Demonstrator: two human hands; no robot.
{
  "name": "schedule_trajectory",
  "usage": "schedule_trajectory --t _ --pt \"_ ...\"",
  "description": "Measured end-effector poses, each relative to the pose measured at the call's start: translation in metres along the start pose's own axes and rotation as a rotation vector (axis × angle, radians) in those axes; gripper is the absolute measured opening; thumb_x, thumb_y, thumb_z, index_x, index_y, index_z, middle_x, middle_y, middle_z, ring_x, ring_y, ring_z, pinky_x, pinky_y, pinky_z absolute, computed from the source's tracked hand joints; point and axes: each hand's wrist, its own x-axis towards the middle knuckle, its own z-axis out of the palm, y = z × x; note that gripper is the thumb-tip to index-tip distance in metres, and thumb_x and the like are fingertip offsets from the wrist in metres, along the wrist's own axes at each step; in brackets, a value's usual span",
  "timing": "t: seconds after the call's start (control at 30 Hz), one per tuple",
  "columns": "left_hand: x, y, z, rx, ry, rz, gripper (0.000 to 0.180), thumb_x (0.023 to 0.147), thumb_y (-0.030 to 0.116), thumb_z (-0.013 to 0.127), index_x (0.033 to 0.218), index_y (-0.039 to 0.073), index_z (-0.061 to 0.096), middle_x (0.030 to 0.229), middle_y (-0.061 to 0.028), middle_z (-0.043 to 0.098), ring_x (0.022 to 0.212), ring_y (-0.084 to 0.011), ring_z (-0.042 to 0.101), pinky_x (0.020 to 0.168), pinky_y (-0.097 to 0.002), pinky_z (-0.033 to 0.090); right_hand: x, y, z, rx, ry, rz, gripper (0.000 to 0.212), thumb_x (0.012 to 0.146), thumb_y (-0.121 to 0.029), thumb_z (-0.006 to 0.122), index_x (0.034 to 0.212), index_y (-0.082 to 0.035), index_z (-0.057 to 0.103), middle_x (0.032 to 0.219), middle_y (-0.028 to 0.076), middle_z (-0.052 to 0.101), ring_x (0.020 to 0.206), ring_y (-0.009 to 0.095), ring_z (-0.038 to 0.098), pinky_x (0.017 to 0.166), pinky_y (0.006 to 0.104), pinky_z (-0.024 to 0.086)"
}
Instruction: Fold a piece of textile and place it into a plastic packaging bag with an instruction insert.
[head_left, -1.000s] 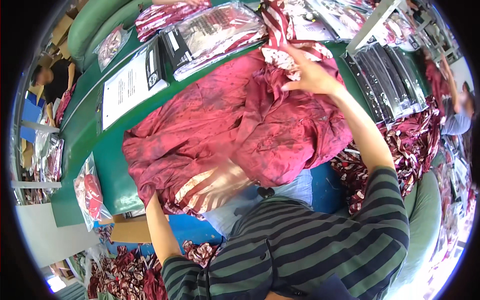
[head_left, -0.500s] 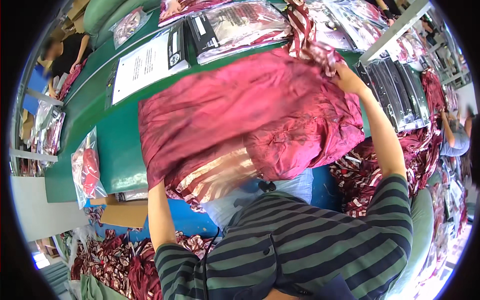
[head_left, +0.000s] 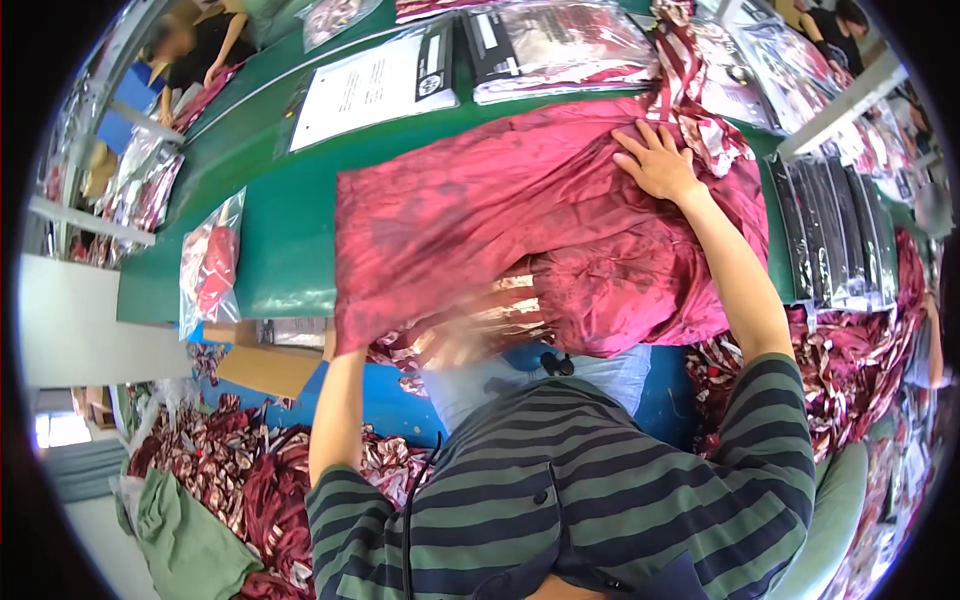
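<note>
A bagged garment [head_left: 207, 268] is seen at the left of the green table [head_left: 280, 230]. The red cloth [head_left: 500, 215] is spread across the table's middle. The left hand is hidden under its near edge, so its grip cannot be told. The right hand [head_left: 658, 163] is laid flat, fingers spread, on the cloth's far right.

It was a garment packing workshop. A long green table [head_left: 260, 250] carried clear bags [head_left: 208, 262] of folded red cloth, black-topped packets [head_left: 560, 40] and a printed sheet [head_left: 360, 90]. Heaps of red patterned fabric [head_left: 250, 470] lay on the floor, and another worker [head_left: 205, 50] sat further along the table.
</note>
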Motion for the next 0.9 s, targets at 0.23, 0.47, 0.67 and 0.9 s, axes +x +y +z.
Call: schedule_trajectory --t 0.23,0.47,0.67,0.9 --pt "-0.100 0.067 -0.037 -0.398 -0.308 0.085 0.046 0.091 0.034 0.071 0.128 0.007 0.066 0.123 -0.0099 0.071 0.117 -0.0283 0.064 0.100 -0.0387 0.051 0.009 -0.015 0.008 -0.014 -0.015 0.028 0.066 0.098 -0.071 0.034 0.157 -0.041 0.032 0.169 -0.001 0.018 0.152 0.039 0.021 0.108 0.0757 0.029" --pt "-0.095 0.072 -0.080 -0.457 -0.244 0.531 0.034 0.096 0.021 0.065 0.126 0.005 0.066 0.120 -0.0141 0.071 0.106 -0.0270 0.067 0.090 -0.0396 0.053 0.006 -0.001 0.022 -0.067 0.016 0.004 0.068 0.097 -0.071 0.035 0.156 -0.038 0.033 0.168 0.000 0.021 0.152 0.039 0.023 0.110 0.0708 0.030" --pt "0.014 0.006 0.001 -0.187 0.538 0.011 0.045 0.097 0.041 0.065 0.109 -0.002 0.069 0.101 -0.0181 0.073 0.091 -0.0325 0.067 0.079 -0.0391 0.052 0.014 0.052 0.011 0.057 0.412 -0.041 0.071 0.097 -0.063 0.048 0.155 -0.023 0.037 0.158 0.008 0.037 0.144 0.040 0.036 0.108 0.0616 0.037" --pt "0.100 0.044 -0.034 -0.240 0.862 -0.035 0.025 0.106 0.029 0.050 0.104 0.005 0.056 0.088 -0.0224 0.069 0.076 -0.0466 0.063 0.070 -0.0523 0.047 -0.005 0.115 0.050 -0.040 0.732 0.702 0.075 0.090 -0.058 0.065 0.148 -0.016 0.042 0.133 0.014 0.058 0.121 0.038 0.057 0.097 0.0474 0.049"
